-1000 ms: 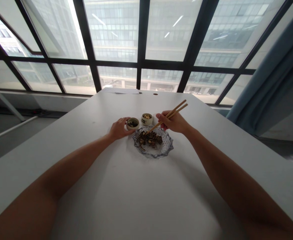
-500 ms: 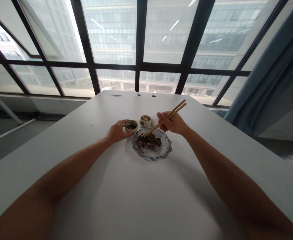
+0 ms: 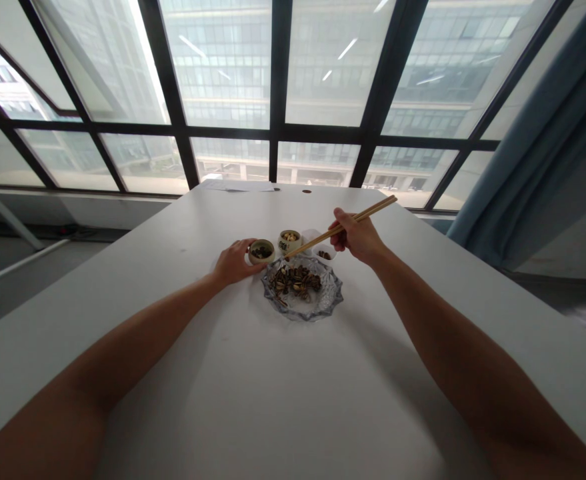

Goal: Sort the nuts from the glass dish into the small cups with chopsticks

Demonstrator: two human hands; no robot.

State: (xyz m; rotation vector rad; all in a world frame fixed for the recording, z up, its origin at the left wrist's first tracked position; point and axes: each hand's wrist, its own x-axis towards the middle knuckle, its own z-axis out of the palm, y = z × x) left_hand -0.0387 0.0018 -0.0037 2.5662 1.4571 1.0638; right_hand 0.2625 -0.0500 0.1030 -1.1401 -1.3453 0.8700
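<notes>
My left hand [image 3: 237, 261] is curled round the side of a small cream cup [image 3: 261, 261] that holds dark bits and stands on the table. My right hand [image 3: 357, 235] grips a pair of wooden chopsticks [image 3: 367, 212]. Their tips are nearly together above the back rim of a scalloped glass bowl [image 3: 333, 300], with a small dark piece at the tips. In the bowl lies a heap of striped seeds, like sunflower seeds [image 3: 293, 281], mixed with other dark pieces.
Behind the bowl stands a second cream cup [image 3: 289, 243] with dark lettering and pale yellowish pieces. A small whitish dish [image 3: 325, 253] with dark reddish bits sits below my right hand. Paper sheets [image 3: 235, 186] lie at the far end of the white table [image 3: 213, 400].
My right hand has moved right and slightly back. The chopstick tips have lifted out of the seeds to the bowl's back rim, closer together. My left hand stays on the cup.
</notes>
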